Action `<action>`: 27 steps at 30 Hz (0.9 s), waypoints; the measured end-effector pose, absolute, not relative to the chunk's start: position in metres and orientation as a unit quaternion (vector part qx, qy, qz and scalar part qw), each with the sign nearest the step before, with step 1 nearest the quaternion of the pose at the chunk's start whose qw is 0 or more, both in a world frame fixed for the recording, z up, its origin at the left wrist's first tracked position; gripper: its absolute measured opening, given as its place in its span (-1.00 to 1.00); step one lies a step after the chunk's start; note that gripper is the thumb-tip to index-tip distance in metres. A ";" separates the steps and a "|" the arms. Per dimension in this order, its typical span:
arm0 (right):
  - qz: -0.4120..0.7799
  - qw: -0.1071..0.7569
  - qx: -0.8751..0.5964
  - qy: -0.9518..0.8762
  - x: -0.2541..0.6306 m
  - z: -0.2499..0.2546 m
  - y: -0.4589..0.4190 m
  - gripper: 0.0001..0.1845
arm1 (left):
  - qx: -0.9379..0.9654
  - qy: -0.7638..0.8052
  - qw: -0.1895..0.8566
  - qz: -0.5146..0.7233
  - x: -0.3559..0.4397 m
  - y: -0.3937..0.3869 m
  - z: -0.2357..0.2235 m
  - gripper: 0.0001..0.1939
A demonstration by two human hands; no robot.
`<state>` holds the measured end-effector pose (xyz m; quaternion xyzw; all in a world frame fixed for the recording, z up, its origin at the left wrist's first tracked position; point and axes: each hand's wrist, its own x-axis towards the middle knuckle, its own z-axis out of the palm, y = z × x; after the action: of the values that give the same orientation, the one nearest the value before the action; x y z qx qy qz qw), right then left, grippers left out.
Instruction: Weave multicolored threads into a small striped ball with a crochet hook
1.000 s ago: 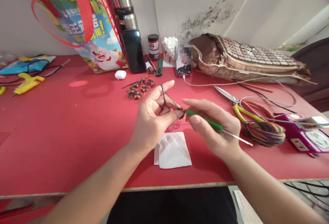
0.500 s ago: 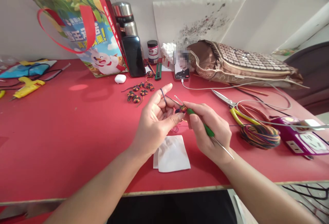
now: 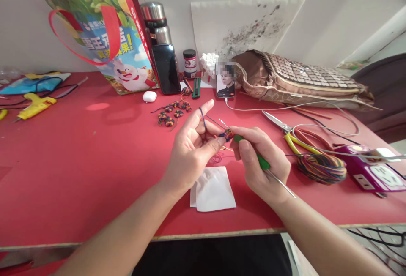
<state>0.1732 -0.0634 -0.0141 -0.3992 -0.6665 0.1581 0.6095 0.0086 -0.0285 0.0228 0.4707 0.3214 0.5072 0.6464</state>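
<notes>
My left hand (image 3: 193, 147) pinches a small multicoloured crochet piece (image 3: 227, 135) between thumb and fingers. Dark blue yarn (image 3: 203, 117) runs over its raised index finger and down to the piece. In my right hand (image 3: 264, 157) is a crochet hook (image 3: 262, 161) with a green grip, its metal shaft pointing back past the wrist. A thin hooked tip shows just beyond the piece, between the hands. Several finished crochet pieces (image 3: 169, 121) in the same colours lie farther back. The yarn bundle (image 3: 322, 168) rests at the right, beside my right hand.
A folded white tissue (image 3: 215, 189) lies below my hands on the red table (image 3: 79, 183). Scissors (image 3: 285, 128) and a purple power strip (image 3: 371, 168) are at right. Behind stand a shopping bag (image 3: 127, 35), a dark phone (image 3: 166, 69) and a lit phone (image 3: 225, 83). A yellow glue gun (image 3: 36, 106) lies left.
The hook has turned steeper in my right hand since a second ago, and its tip now shows past the crochet piece. My left hand stays nearly in place. The view has shifted slightly.
</notes>
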 end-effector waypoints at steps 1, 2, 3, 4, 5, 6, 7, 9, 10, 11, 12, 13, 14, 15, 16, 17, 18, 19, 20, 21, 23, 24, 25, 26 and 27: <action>0.157 0.610 -0.398 -0.667 0.173 -0.014 -0.064 -0.70 | 0.470 0.318 0.649 0.507 0.009 -0.028 0.023 -0.32; 0.161 0.613 -0.397 -0.664 0.172 -0.014 -0.064 -0.70 | 0.467 0.315 0.652 0.507 0.009 -0.028 0.023 -0.32; 0.170 0.616 -0.397 -0.659 0.172 -0.015 -0.065 -0.70 | 0.464 0.313 0.656 0.507 0.009 -0.029 0.023 -0.31; 0.179 0.620 -0.394 -0.654 0.172 -0.015 -0.065 -0.71 | 0.460 0.312 0.660 0.506 0.008 -0.029 0.023 -0.30; 0.189 0.623 -0.389 -0.652 0.172 -0.015 -0.065 -0.71 | 0.456 0.312 0.664 0.504 0.008 -0.029 0.023 -0.29; 0.196 0.626 -0.380 -0.652 0.173 -0.015 -0.065 -0.72 | 0.455 0.312 0.666 0.502 0.008 -0.029 0.023 -0.28; 0.202 0.626 -0.371 -0.655 0.174 -0.015 -0.065 -0.72 | 0.456 0.312 0.666 0.501 0.007 -0.028 0.024 -0.29; 0.205 0.625 -0.357 -0.663 0.176 -0.013 -0.064 -0.76 | 0.465 0.311 0.662 0.500 0.007 -0.028 0.024 -0.31; 0.205 0.624 -0.353 -0.666 0.178 -0.012 -0.064 -0.77 | 0.470 0.313 0.656 0.500 0.006 -0.028 0.024 -0.32; 0.205 0.622 -0.354 -0.668 0.179 -0.011 -0.063 -0.78 | 0.476 0.315 0.650 0.501 0.006 -0.028 0.025 -0.33; 0.204 0.619 -0.356 -0.670 0.180 -0.010 -0.062 -0.79 | 0.481 0.318 0.644 0.503 0.006 -0.028 0.025 -0.34; 0.204 0.614 -0.362 -0.672 0.180 -0.009 -0.062 -0.79 | 0.486 0.322 0.637 0.506 0.006 -0.029 0.026 -0.35; 0.203 0.608 -0.367 -0.674 0.181 -0.008 -0.061 -0.79 | 0.491 0.326 0.629 0.507 0.006 -0.030 0.028 -0.36; 0.200 0.602 -0.373 -0.677 0.181 -0.008 -0.061 -0.79 | 0.498 0.330 0.621 0.507 0.007 -0.031 0.029 -0.36; 0.196 0.596 -0.376 -0.682 0.180 -0.008 -0.061 -0.78 | 0.505 0.335 0.614 0.506 0.008 -0.033 0.030 -0.37; 0.189 0.591 -0.378 -0.688 0.180 -0.009 -0.060 -0.78 | 0.512 0.340 0.608 0.503 0.009 -0.034 0.031 -0.37; 0.177 0.586 -0.378 -0.694 0.179 -0.010 -0.060 -0.77 | 0.518 0.342 0.603 0.501 0.011 -0.036 0.032 -0.38; 0.161 0.584 -0.379 -0.700 0.177 -0.011 -0.060 -0.75 | 0.520 0.343 0.603 0.499 0.012 -0.036 0.032 -0.38; 0.141 0.584 -0.381 -0.703 0.176 -0.012 -0.060 -0.73 | 0.518 0.342 0.606 0.498 0.012 -0.037 0.031 -0.38; 0.119 0.586 -0.383 -0.704 0.174 -0.014 -0.060 -0.70 | 0.512 0.339 0.612 0.498 0.013 -0.037 0.030 -0.38; 0.082 0.594 -0.384 -0.702 0.172 -0.017 -0.061 -0.64 | 0.493 0.328 0.631 0.501 0.013 -0.035 0.027 -0.36; 0.074 0.600 -0.384 -0.698 0.171 -0.019 -0.062 -0.62 | 0.480 0.322 0.643 0.501 0.013 -0.033 0.026 -0.34; 0.076 0.607 -0.384 -0.692 0.170 -0.020 -0.063 -0.60 | 0.468 0.316 0.656 0.500 0.013 -0.032 0.025 -0.32; 0.088 0.614 -0.383 -0.684 0.170 -0.021 -0.064 -0.59 | 0.456 0.310 0.669 0.499 0.012 -0.030 0.024 -0.30; 0.108 0.622 -0.383 -0.675 0.170 -0.022 -0.064 -0.60 | 0.443 0.305 0.682 0.496 0.012 -0.029 0.024 -0.28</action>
<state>0.1698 -0.0643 -0.0216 -0.3826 -0.6750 0.1084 0.6215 0.0116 -0.0286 0.0242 0.4434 0.3048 0.4957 0.6817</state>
